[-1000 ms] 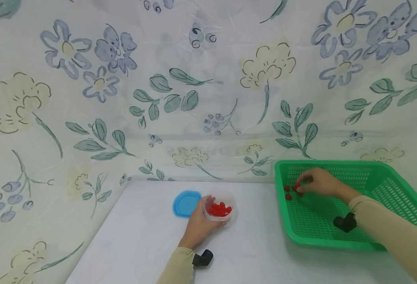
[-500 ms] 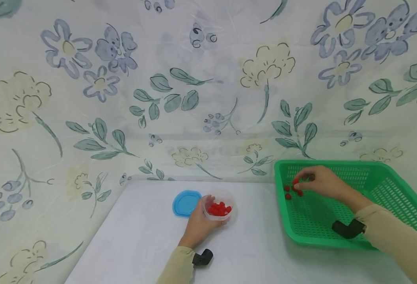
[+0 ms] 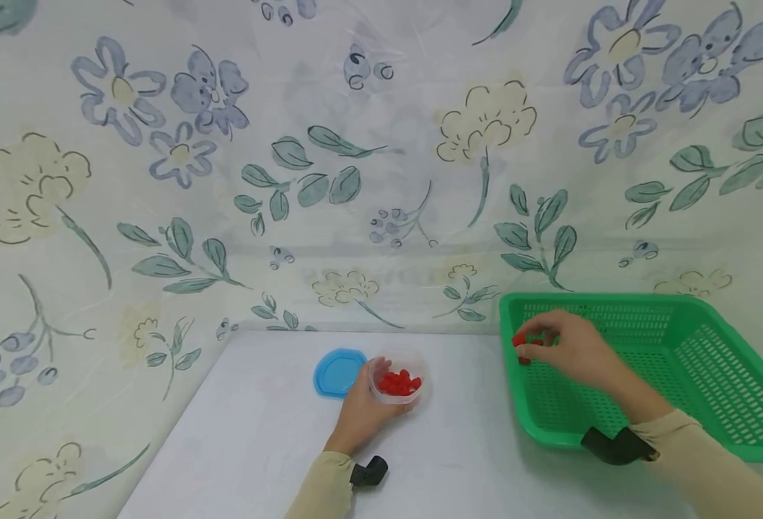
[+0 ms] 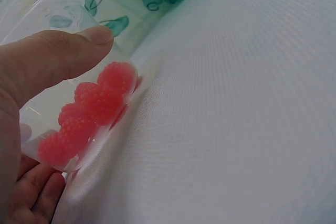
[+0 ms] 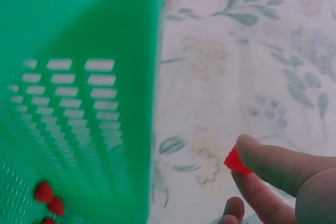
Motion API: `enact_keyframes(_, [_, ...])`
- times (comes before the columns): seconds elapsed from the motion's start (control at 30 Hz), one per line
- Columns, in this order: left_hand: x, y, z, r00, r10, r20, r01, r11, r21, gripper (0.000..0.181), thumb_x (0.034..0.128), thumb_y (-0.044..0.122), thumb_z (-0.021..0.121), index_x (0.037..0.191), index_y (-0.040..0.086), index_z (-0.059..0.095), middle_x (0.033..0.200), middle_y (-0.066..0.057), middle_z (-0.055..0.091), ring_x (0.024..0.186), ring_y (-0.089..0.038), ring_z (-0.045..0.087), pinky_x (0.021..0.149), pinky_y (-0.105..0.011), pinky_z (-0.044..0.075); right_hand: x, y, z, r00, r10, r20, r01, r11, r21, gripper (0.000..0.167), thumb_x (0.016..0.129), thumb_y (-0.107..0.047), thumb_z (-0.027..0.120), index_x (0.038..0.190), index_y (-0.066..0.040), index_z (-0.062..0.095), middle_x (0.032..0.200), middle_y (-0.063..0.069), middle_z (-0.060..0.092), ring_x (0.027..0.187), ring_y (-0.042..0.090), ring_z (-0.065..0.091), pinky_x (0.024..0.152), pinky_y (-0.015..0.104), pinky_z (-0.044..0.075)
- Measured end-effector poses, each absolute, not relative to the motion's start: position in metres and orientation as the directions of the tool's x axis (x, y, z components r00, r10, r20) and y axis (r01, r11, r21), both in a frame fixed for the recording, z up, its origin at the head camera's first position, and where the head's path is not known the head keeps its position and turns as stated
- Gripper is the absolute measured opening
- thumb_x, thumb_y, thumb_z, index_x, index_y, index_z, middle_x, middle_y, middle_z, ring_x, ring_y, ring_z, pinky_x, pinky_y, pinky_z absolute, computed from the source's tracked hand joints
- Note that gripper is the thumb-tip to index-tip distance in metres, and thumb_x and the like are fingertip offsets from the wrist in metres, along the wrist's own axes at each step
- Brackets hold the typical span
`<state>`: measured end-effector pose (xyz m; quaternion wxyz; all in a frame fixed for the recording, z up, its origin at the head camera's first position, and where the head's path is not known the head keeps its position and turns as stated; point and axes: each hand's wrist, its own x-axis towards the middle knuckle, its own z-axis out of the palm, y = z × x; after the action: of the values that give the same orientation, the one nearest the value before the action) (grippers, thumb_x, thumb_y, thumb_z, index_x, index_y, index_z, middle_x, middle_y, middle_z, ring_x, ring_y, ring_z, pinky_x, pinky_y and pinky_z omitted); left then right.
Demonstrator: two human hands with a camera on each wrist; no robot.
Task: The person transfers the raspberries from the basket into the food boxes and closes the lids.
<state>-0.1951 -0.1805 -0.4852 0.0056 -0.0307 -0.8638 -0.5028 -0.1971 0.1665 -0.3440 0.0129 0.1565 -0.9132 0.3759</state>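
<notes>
My left hand (image 3: 360, 412) grips a small clear plastic container (image 4: 58, 11) on the white table, thumb along its side. Inside it lie several red raspberries (image 3: 399, 383). On the right, my right hand (image 3: 566, 347) is over the left end of a green perforated basket (image 3: 518, 411). Between thumb and forefinger it pinches one raspberry (image 5: 237, 161), clear of the other berries. Several loose raspberries (image 5: 44, 191) lie in the basket, partly hidden by this hand in the head view.
A blue lid (image 3: 336, 373) lies flat just left of the container, partly behind my left hand. Floral sheeting (image 3: 381, 180) stands behind the table and along its left side. The basket's raised left wall (image 3: 508, 339) stands between the basket's berries and the container.
My right hand has picked a raspberry from the basket and shifted left towards the basket's left rim. The left hand and container have stayed in place.
</notes>
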Motion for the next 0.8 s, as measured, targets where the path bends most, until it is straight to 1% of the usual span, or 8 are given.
enact_keyframes(0.07, [-0.195, -0.180, -0.485, -0.998, 0.046, 0.040, 0.057, 0.490, 0.870, 0.095, 0.0709, 0.034, 0.092, 0.148, 0.018, 0.039, 0.146, -0.001, 0.052, 0.135, -0.027, 0.047, 0.102, -0.049, 0.049, -0.193, 0.161, -0.345, -0.949, -0.267, 0.167, -0.307, 0.667, -0.679, 0.020, 0.089, -0.025, 0.078, 0.104, -0.012, 0.075, 0.092, 0.001, 0.062, 0.079, 0.017, 0.053, 0.058, 0.031, 0.045])
enact_keyframes(0.2, [-0.194, -0.180, -0.484, -0.999, 0.042, 0.034, 0.050, 0.490, 0.870, 0.095, 0.0705, 0.033, 0.092, 0.148, 0.018, 0.039, 0.146, -0.001, 0.052, 0.135, -0.028, 0.047, 0.100, -0.049, 0.051, -0.184, 0.151, -0.346, -0.943, -0.253, 0.215, -0.331, 0.650, -0.684, 0.020, 0.089, -0.023, 0.078, 0.105, -0.012, 0.074, 0.093, 0.002, 0.060, 0.080, 0.018, 0.050, 0.060, 0.030, 0.044])
enact_keyframes(0.33, [-0.194, -0.180, -0.484, -0.999, 0.042, 0.030, 0.047, 0.497, 0.867, 0.096, 0.0702, 0.033, 0.093, 0.148, 0.018, 0.039, 0.146, -0.002, 0.052, 0.135, -0.028, 0.046, 0.099, -0.049, 0.052, -0.178, 0.140, -0.346, -0.940, -0.237, 0.245, -0.340, 0.626, -0.701, 0.018, 0.089, -0.021, 0.079, 0.104, -0.013, 0.076, 0.093, 0.001, 0.060, 0.081, 0.018, 0.051, 0.061, 0.029, 0.045])
enact_keyframes(0.53, [-0.194, -0.181, -0.483, -0.999, 0.038, 0.032, 0.047, 0.495, 0.867, 0.096, 0.0697, 0.033, 0.093, 0.148, 0.018, 0.039, 0.146, -0.002, 0.052, 0.134, -0.028, 0.047, 0.099, -0.049, 0.052, -0.172, 0.118, -0.349, -0.948, -0.200, 0.250, -0.319, 0.603, -0.731, 0.016, 0.087, -0.017, 0.079, 0.103, -0.014, 0.076, 0.092, 0.003, 0.058, 0.081, 0.021, 0.050, 0.059, 0.030, 0.044])
enact_keyframes(0.67, [-0.194, -0.181, -0.483, -0.999, 0.036, 0.035, 0.048, 0.495, 0.867, 0.097, 0.0697, 0.034, 0.093, 0.148, 0.018, 0.039, 0.146, -0.002, 0.052, 0.134, -0.028, 0.047, 0.098, -0.049, 0.053, -0.170, 0.102, -0.354, -0.954, -0.180, 0.242, -0.301, 0.581, -0.756, 0.014, 0.086, -0.016, 0.080, 0.099, -0.015, 0.076, 0.098, 0.002, 0.062, 0.086, 0.024, 0.053, 0.062, 0.033, 0.047])
enact_keyframes(0.8, [-0.195, -0.180, -0.484, -0.999, 0.036, 0.037, 0.050, 0.499, 0.865, 0.097, 0.0696, 0.036, 0.093, 0.148, 0.018, 0.039, 0.146, -0.002, 0.052, 0.134, -0.029, 0.047, 0.098, -0.050, 0.052, -0.169, 0.086, -0.358, -0.956, -0.162, 0.243, -0.292, 0.568, -0.770, 0.013, 0.085, -0.016, 0.081, 0.098, -0.016, 0.077, 0.101, 0.003, 0.064, 0.088, 0.026, 0.055, 0.061, 0.033, 0.048])
